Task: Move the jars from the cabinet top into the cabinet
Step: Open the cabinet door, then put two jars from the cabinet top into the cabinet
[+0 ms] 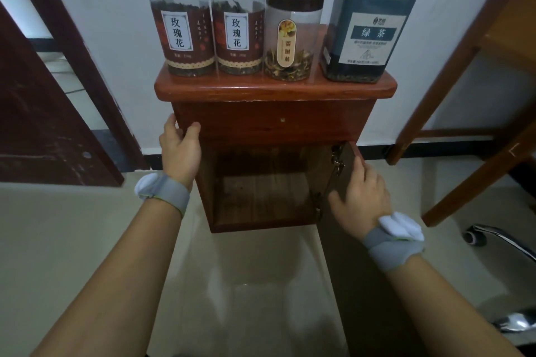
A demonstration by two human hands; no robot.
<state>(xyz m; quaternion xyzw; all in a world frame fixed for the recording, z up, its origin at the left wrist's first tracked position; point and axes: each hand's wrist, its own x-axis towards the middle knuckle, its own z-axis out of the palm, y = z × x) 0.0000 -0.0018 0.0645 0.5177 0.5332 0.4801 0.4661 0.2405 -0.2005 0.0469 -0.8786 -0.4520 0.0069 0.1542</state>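
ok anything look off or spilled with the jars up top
Nothing stands out: four lidded tea jars stand upright on the red-brown wooden cabinet top, from the left clear-lidded jar to the tall dark-lidded jar. No spill shows.

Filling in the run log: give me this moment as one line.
door: open | jars: four on cabinet top | left hand: on cabinet side | right hand: on door | compartment: no jars
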